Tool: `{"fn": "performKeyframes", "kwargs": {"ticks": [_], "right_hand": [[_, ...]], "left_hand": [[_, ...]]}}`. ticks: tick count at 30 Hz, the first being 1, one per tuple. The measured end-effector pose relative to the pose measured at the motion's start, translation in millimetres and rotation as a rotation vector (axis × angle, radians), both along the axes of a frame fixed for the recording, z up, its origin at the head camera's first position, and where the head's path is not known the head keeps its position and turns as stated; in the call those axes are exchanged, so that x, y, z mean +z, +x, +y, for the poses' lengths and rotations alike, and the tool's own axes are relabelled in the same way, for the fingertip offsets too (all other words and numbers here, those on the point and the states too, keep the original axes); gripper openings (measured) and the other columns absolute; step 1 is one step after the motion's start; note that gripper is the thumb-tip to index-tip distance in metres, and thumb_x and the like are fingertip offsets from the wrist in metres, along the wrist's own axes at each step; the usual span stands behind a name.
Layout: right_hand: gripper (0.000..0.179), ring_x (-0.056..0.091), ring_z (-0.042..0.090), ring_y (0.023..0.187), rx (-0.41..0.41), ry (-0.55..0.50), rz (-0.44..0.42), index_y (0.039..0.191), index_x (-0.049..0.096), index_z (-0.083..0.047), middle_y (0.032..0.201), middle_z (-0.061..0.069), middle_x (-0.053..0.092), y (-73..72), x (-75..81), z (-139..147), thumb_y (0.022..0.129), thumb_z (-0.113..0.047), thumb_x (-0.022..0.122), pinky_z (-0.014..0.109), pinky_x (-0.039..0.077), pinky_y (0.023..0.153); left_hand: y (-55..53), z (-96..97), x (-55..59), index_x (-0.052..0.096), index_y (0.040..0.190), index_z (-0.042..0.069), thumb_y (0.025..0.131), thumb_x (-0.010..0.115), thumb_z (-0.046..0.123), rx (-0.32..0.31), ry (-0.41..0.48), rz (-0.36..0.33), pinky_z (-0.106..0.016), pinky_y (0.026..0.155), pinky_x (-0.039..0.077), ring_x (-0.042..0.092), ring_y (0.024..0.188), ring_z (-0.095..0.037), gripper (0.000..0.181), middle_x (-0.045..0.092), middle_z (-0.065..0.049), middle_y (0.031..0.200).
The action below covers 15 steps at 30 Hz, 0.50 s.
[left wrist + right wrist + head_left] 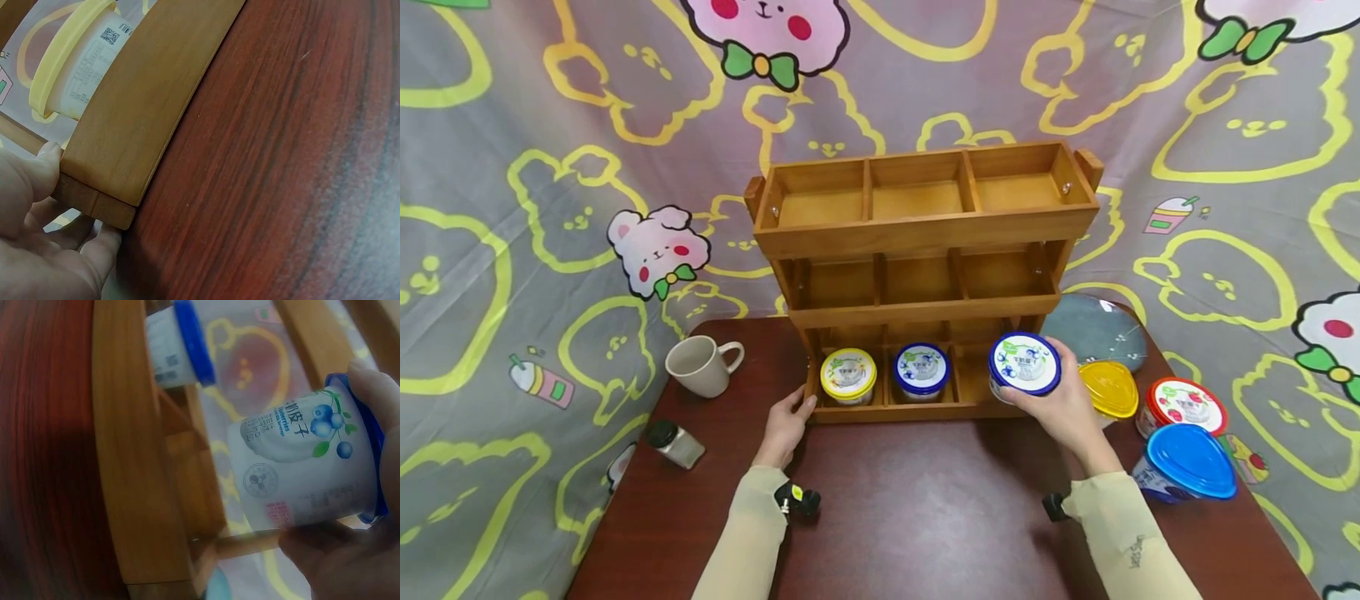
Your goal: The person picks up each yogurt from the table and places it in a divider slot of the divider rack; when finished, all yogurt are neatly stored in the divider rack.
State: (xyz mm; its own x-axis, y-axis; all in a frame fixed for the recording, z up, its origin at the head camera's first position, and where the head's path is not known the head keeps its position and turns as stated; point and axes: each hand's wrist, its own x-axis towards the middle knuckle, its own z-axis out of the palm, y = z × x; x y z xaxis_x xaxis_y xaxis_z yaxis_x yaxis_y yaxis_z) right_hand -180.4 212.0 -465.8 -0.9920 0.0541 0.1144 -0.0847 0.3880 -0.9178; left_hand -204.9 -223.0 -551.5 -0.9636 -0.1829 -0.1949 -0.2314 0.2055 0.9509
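Observation:
My right hand (1069, 410) grips a blueberry yogurt tub (1025, 364) with a blue-rimmed lid, over the right compartment of the bottom tier of a wooden three-tier shelf rack (925, 242). In the right wrist view, fingers and thumb curl around the tub (300, 462) near its lid, and its base faces the compartment. My left hand (784, 432) pinches the rack's lower left corner (94, 203), thumb on the inner side. A yellow-lidded tub (848, 376) stands in the bottom left compartment, and a blue-lidded tub (922, 370) in the middle one.
At the right stand a yellow-lidded tub (1108, 389), a red-lidded tub (1186, 406) and a blue-lidded tub (1187, 462). A grey plate (1093, 329) lies behind them. On the left are a white mug (697, 367) and a small black-capped jar (677, 444). A patterned curtain (925, 92) hangs behind.

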Motion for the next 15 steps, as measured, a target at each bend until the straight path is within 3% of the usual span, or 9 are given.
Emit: {"fn": "performKeyframes", "kwargs": {"ticks": [7, 15], "right_hand": [[0.117, 0.041, 0.040, 0.129, 0.014, 0.004, -0.048, 0.157, 0.013, -0.016, 0.148, 0.020, 0.037, -21.4, -10.8, -1.7, 0.072, -0.045, 0.088, 0.061, 0.032, 0.108], [0.117, 0.041, 0.042, 0.129, 0.026, 0.041, -0.081, 0.157, 0.014, -0.013, 0.146, 0.023, 0.039, -35.3, -21.7, -3.6, 0.072, -0.046, 0.088, 0.061, 0.031, 0.109]], "left_hand": [[-0.9, 0.9, -0.8, 0.043, 0.147, -0.002, 0.102, 0.058, 0.017, 0.007, -0.004, 0.023, -0.048, 0.113, 0.030, 0.039, 0.137, -0.033, 0.051, 0.046, -0.022, 0.147], [-0.3, -0.1, -2.7, 0.044, 0.147, -0.002, 0.101, 0.059, 0.017, 0.013, -0.002, 0.028, -0.047, 0.113, 0.030, 0.039, 0.137, -0.034, 0.051, 0.047, -0.022, 0.146]]}}
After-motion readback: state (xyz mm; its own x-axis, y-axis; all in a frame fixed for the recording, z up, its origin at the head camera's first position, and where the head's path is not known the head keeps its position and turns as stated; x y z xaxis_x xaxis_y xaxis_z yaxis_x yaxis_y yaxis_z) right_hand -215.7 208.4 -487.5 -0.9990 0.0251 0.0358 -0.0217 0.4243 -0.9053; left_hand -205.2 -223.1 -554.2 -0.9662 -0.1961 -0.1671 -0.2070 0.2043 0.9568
